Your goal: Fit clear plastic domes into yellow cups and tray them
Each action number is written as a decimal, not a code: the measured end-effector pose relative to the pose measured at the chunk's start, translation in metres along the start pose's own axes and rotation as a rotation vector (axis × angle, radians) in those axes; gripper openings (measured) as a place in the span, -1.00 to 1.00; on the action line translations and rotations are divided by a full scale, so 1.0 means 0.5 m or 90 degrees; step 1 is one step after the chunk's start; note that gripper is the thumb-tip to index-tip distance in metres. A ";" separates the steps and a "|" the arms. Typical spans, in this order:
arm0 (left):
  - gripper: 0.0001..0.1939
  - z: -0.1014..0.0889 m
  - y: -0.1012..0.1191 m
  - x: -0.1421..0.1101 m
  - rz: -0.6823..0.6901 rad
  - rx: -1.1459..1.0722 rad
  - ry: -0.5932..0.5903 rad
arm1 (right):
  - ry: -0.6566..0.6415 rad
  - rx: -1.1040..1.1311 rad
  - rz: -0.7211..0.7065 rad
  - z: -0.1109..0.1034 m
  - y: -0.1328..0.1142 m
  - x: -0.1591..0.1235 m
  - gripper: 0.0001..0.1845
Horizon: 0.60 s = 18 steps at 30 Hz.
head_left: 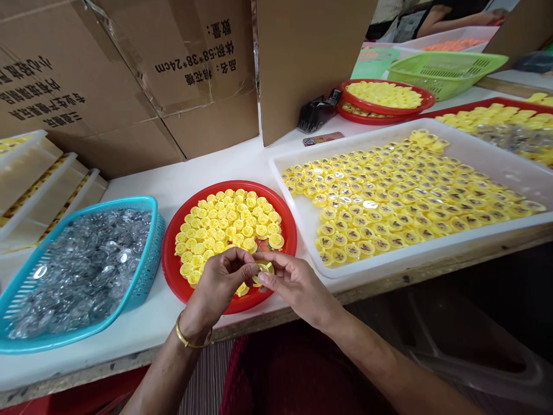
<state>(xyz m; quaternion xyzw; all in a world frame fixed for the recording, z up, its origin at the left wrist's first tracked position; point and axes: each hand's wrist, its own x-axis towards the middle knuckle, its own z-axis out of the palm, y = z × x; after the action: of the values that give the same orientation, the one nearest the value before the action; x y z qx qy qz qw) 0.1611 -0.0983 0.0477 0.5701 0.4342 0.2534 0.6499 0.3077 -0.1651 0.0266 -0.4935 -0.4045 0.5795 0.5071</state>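
Between my fingertips is a small round yellow plastic piece (264, 268), with what looks like a clear cover on its near side. My left hand (227, 279) pinches it from the left, and my right hand (298, 283) grips its other side with thumb and fingers. Both hands are over the near edge of a round red tray (173, 278), which holds many yellow cup-like pieces (224, 216). To the left, a blue basket (149, 253) is heaped with clear domed plastic parts (95, 265). Fingers partly hide the held piece.
On the right a white tray (311, 253) holds rows of yellow pieces with dark-printed clear faces. Cardboard (207, 52) walls the back. Stacked white trays (30, 173) stand left. Behind are a phone (323, 139), a black object (318, 110), a green basket (444, 75) and another person's arm (453, 22).
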 end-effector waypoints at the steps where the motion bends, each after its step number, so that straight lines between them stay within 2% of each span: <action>1: -0.80 0.003 -0.003 0.001 0.002 -0.006 0.003 | 0.012 -0.007 -0.002 -0.001 0.001 0.000 -0.55; 8: -0.85 0.011 -0.008 -0.006 0.068 0.089 0.097 | 0.029 -0.071 -0.017 -0.002 0.003 0.001 -0.51; 13: -0.84 0.007 -0.006 -0.005 0.061 0.097 0.061 | -0.013 -0.004 -0.003 0.004 0.003 0.000 -0.49; 18: -0.84 0.014 -0.010 -0.009 0.076 0.111 0.062 | 0.006 0.002 -0.004 0.005 0.004 -0.002 -0.54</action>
<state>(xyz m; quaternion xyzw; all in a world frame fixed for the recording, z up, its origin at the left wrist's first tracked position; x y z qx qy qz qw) 0.1639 -0.1067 0.0438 0.6364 0.4508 0.2804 0.5596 0.3049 -0.1664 0.0253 -0.4941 -0.4031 0.5761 0.5113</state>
